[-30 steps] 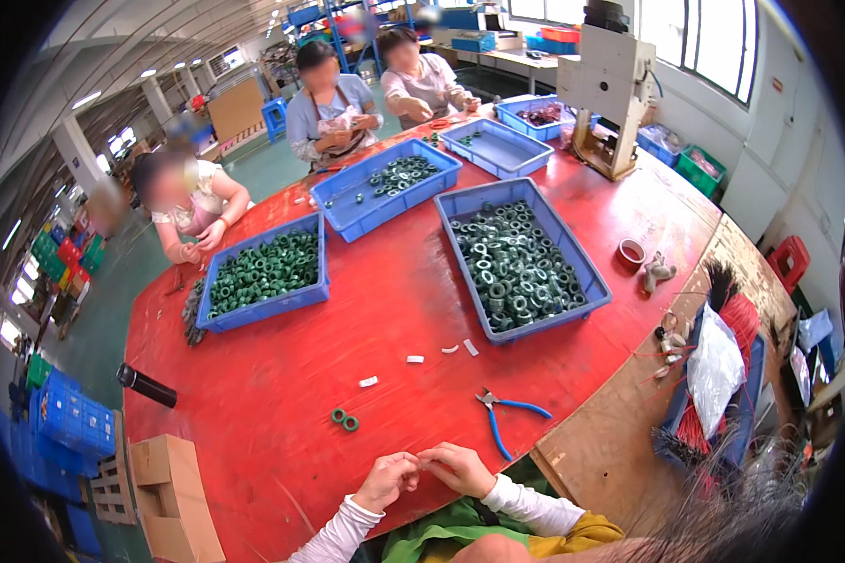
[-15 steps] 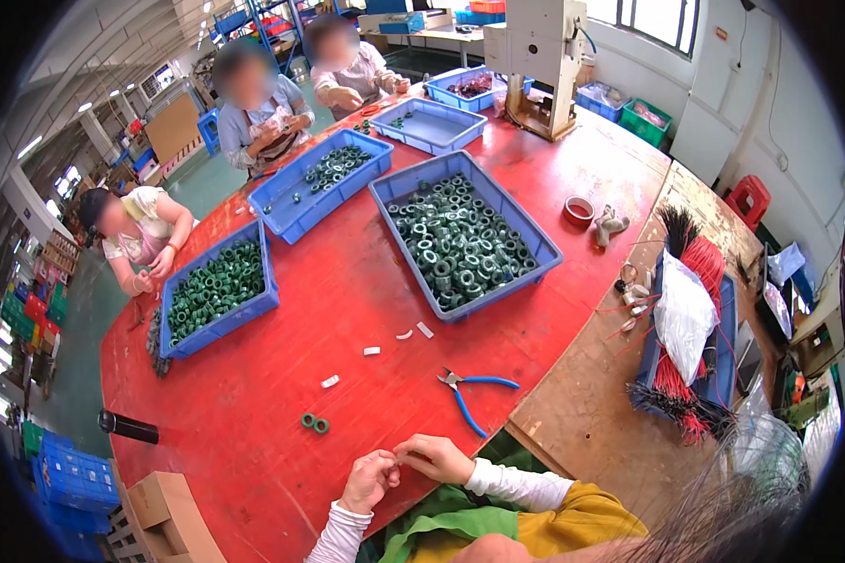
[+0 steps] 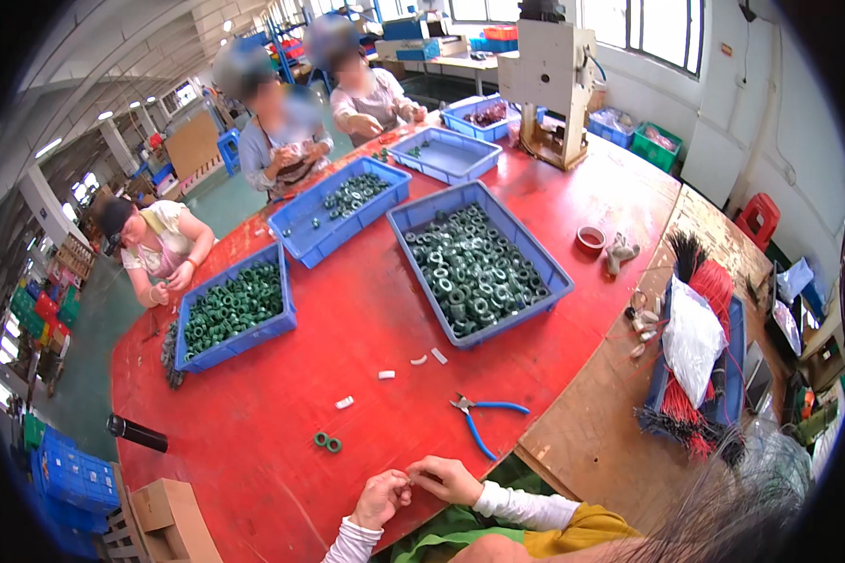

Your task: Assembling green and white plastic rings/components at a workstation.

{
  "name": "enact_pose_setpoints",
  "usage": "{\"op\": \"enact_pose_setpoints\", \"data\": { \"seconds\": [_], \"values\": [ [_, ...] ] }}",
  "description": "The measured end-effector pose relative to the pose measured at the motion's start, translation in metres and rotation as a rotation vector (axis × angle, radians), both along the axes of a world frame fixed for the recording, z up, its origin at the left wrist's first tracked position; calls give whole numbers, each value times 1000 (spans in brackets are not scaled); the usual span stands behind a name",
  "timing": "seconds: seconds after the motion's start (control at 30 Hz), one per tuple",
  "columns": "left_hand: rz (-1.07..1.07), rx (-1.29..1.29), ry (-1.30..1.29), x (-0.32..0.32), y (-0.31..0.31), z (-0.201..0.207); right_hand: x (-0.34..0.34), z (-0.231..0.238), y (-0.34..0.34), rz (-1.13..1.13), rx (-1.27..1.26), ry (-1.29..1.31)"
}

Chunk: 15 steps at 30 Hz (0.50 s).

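My left hand (image 3: 382, 498) and my right hand (image 3: 446, 480) meet fingertip to fingertip at the table's near edge. Both are closed in a pinch; whatever lies between the fingers is too small to make out. Just beyond them, to the left, two green rings (image 3: 328, 442) lie side by side on the red table (image 3: 253, 403). Blue-handled cutting pliers (image 3: 483, 419) rest with jaws apart, beyond my right hand. Several small white pieces (image 3: 345, 403) are scattered farther out on the tabletop.
Blue trays of green rings (image 3: 479, 272) stand across the table, with a black cylinder (image 3: 137, 433) at its left edge. On the right, a blue bin (image 3: 734, 347) holds red and black wires. A brown tape roll (image 3: 591, 239) sits near a press machine (image 3: 552, 84). Several co-workers sit opposite.
The whole view has shifted, so the table and trays appear lower and slightly to the right. My hands stay together in the same pinch.
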<state>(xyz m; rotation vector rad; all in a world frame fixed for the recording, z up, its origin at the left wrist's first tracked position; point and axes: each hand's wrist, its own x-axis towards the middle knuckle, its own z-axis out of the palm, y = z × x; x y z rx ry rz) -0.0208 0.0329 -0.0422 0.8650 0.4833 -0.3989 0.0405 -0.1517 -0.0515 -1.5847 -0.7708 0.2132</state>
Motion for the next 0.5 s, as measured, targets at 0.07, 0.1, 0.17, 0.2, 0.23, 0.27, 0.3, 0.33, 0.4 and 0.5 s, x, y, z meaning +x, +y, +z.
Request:
{"op": "enact_pose_setpoints", "data": {
  "seconds": [0.07,0.1,0.17,0.2,0.23,0.27,0.3,0.33,0.4,0.5],
  "values": [
    [-8,13,18,0,-1,-1,-1,-1,0,-14,-10,10],
    [-2,16,7,-1,-2,2,-3,-2,0,-16,-3,43],
    [1,-37,14,-1,-2,4,-3,0,0,-14,-3,28],
    [6,-46,19,-2,-2,4,-3,0,0,-18,-6,26],
    [9,-46,15,-2,-3,4,-3,1,0,-15,-6,23],
    [8,-27,22,-2,-3,5,-3,1,0,-19,-14,8],
    [6,-10,30,-2,-3,6,-2,1,1,-24,-24,-6],
    [7,-10,30,-1,-4,6,-3,1,1,-22,-24,-6],
    [28,-3,39,0,-4,7,-2,1,1,-24,-20,7],
    [21,-10,38,0,-4,6,-2,0,2,-32,0,6]
  ]
}}
